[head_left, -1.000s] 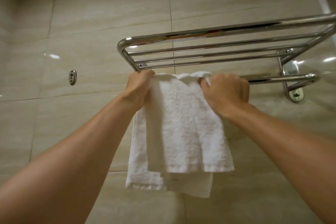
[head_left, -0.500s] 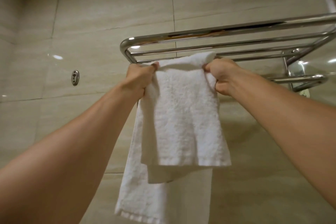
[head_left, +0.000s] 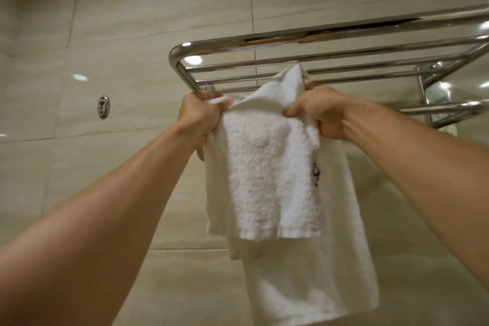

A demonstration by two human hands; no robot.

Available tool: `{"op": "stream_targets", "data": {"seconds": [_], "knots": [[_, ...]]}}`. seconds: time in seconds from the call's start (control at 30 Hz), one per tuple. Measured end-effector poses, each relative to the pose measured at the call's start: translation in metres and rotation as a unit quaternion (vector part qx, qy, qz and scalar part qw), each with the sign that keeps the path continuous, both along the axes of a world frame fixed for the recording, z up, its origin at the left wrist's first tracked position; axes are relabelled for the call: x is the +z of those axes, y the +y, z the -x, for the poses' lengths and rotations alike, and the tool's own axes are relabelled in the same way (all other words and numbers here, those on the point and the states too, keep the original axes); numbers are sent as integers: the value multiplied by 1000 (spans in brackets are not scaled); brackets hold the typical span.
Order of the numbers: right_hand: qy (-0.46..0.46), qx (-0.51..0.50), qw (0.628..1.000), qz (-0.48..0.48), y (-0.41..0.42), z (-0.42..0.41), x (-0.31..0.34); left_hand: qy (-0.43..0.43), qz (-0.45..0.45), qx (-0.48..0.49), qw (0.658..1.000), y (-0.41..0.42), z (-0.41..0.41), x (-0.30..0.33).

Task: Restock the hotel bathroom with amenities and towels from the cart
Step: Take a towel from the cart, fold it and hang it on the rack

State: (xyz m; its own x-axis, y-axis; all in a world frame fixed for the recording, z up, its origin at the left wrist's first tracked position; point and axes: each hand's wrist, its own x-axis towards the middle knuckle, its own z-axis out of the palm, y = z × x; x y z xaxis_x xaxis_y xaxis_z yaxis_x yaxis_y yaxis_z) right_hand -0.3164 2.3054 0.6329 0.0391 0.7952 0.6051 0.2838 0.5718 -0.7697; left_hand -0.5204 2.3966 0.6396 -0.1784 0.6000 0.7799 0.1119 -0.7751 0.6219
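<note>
A white terry towel (head_left: 270, 180) hangs folded in front of the tiled wall, just below a chrome towel rack (head_left: 317, 40). My left hand (head_left: 201, 116) grips its upper left corner in a fist. My right hand (head_left: 317, 111) grips the bunched upper right edge, and one corner of the towel pokes up toward the rack's bars. A longer layer of the towel hangs behind and lower, with a small dark mark showing on it. The rack's lower hanging bar (head_left: 444, 107) shows to the right of my right hand.
Beige marble-look tiles (head_left: 132, 21) cover the wall. A small metal wall fitting (head_left: 103, 106) sits left of the rack. The rack's bracket (head_left: 428, 79) is fixed to the wall at the right.
The towel's top edge has bunched up between my hands, and its right corner has risen toward the rack bars. The back layer now hangs out to the right.
</note>
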Motion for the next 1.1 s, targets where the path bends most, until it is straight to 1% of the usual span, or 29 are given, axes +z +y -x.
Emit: {"op": "stream_targets", "data": {"seconds": [0.07,0.23,0.4,0.47,0.57,0.63,0.7,0.73,0.87,0.93,0.97,1.03,1.07,1.1], "knots": [[-3,-16,1000,3,-1,1,-2,-8,1,8,1000,2,0,-3],[30,-69,997,0,2,-1,1,-30,11,18,999,2,-1,-4],[64,-67,995,-39,7,1,8,-55,-3,16,998,1,-1,4],[48,-81,994,-62,8,1,8,-60,-10,34,998,0,-4,6],[-27,-131,987,-84,8,6,8,-51,-12,52,997,1,-9,6],[-102,-212,966,-105,10,9,9,-11,-26,52,998,-1,-10,5],[-172,-296,931,-123,14,12,10,59,-54,72,994,-1,-10,4],[-188,-327,918,-124,16,13,11,98,-67,93,989,-3,-10,2],[-191,-402,889,-105,23,16,10,207,-91,184,957,1,-15,-2],[-197,-452,862,-120,24,18,7,249,-90,243,933,5,-17,-4],[-202,-482,838,-157,25,19,4,261,-81,263,925,6,-18,-3],[-222,-501,787,-283,30,20,-2,284,-58,291,912,7,-21,0],[-238,-480,775,-334,33,20,-6,301,-45,303,903,8,-22,2],[-265,-445,776,-359,35,21,-9,317,-32,314,894,8,-22,5]]}}
